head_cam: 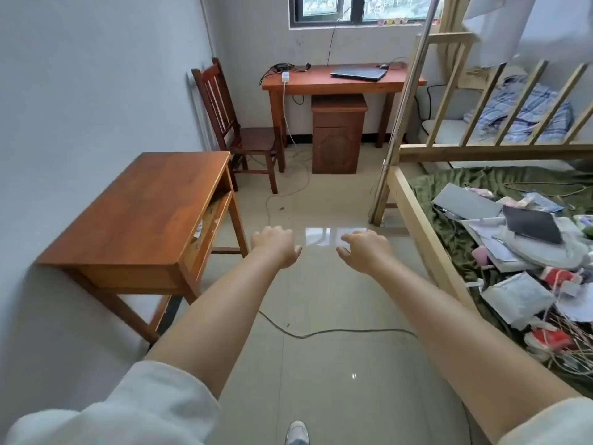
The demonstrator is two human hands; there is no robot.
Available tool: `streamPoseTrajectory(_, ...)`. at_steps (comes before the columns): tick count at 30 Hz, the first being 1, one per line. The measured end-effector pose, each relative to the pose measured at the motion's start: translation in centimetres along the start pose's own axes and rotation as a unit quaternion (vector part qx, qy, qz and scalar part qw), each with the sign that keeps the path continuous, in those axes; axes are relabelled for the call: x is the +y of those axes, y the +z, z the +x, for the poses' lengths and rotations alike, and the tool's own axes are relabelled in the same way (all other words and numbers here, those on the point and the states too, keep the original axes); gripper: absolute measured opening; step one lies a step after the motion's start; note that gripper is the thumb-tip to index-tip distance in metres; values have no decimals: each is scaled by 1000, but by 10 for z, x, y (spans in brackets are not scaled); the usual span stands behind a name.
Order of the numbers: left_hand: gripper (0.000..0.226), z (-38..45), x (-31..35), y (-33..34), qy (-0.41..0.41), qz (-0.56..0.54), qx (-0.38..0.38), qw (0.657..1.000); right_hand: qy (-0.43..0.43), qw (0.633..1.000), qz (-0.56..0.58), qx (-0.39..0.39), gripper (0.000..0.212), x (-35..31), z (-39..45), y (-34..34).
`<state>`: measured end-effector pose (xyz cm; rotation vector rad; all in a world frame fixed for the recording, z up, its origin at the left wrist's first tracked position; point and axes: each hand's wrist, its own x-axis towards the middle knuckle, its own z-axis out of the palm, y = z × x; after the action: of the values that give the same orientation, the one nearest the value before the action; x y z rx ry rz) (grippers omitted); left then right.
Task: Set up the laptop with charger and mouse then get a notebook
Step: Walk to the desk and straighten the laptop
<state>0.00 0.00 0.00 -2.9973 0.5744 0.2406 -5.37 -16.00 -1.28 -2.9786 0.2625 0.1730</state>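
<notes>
A closed dark laptop (pixel 358 73) lies on the far wooden desk (pixel 321 83) under the window. A small mouse (pixel 383 66) sits just behind the laptop's right corner. A black charger brick with cables (pixel 282 66) rests at the desk's left end, beside a white power strip (pixel 285 77). My left hand (pixel 276 247) and my right hand (pixel 364 248) are stretched out in front of me over the floor, palms down, fingers loosely apart, holding nothing. Both are far from the desk. No notebook can be singled out among the papers on the bed.
A wooden table (pixel 138 213) stands against the left wall, with a chair (pixel 237 130) behind it. A small cabinet (pixel 337 133) sits under the desk. A wooden bunk bed (pixel 426 232) on the right holds piled papers and packets (pixel 526 245). A cable (pixel 321 332) crosses the tiled floor.
</notes>
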Motion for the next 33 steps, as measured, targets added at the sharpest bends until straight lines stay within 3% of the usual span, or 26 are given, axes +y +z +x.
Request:
streamPoseTrajectory(8, 44, 179, -34, -65, 0, -9, -15, 1000, 24, 999, 23, 33, 34, 7, 174, -61)
streamPoseTrajectory(18, 42, 453, -1, -91, 28, 5, -43, 999, 78, 996, 36, 6, 35, 105, 429, -75)
streamPoseTrajectory(33, 42, 854, 5, -149, 27, -4, -29, 999, 22, 999, 5, 46, 36, 177, 833, -122)
